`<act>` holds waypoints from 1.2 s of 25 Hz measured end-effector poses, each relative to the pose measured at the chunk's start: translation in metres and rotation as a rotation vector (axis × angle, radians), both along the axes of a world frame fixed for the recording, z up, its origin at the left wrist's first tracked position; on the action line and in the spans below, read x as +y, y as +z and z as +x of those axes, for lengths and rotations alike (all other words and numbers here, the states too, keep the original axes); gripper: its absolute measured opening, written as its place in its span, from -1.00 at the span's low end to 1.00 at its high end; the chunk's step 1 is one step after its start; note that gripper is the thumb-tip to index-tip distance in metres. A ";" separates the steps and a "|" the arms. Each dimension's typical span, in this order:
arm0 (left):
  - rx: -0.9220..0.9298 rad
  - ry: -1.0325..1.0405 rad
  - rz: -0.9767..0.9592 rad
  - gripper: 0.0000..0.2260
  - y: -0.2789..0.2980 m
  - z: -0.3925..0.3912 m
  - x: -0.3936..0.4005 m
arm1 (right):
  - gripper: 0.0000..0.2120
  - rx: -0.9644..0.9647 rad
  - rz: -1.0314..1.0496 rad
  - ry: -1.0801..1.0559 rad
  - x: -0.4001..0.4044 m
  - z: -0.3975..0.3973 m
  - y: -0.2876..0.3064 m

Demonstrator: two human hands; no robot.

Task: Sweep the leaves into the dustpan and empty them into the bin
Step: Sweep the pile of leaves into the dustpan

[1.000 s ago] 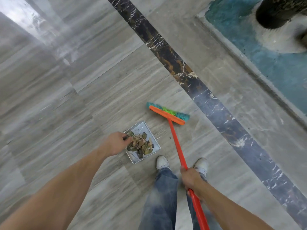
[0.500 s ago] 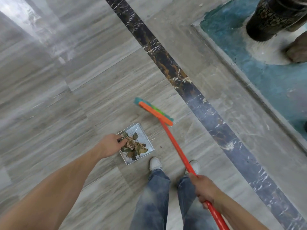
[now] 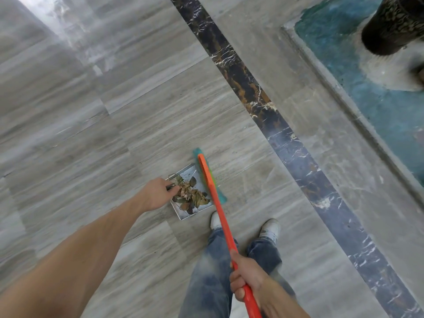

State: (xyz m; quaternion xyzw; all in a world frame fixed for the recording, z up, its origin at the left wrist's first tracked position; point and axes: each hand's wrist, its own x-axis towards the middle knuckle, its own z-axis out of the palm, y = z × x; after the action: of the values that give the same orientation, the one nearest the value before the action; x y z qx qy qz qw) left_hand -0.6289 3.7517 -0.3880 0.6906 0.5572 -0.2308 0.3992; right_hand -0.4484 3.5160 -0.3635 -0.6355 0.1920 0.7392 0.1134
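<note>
Our left hand [image 3: 154, 195] pinches the pan [image 3: 186, 216] handle; our right [image 3: 247, 279] grips the broom [image 3: 211, 182]. Tilting the pan could spill leaves [image 3: 190, 195].

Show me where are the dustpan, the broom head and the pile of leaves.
dustpan [image 3: 188, 175]: head view, on the bare metal floor near its far corner.
broom head [image 3: 207, 174]: head view, on the orange back of the head.
leaves [image 3: 189, 196]: head view, on the middle of the pile inside the pan.
</note>
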 end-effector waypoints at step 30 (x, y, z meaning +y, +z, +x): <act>0.005 0.733 -0.051 -0.52 0.000 -0.128 -0.176 | -0.62 -0.593 0.453 1.301 0.188 0.063 -0.089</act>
State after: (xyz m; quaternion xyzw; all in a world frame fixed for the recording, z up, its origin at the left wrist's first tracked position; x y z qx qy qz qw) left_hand -0.7569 3.5758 -0.3884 0.4345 0.7626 -0.0880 0.4711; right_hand -0.3851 3.7039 -0.4525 -0.7544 -0.4180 0.4762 -0.1713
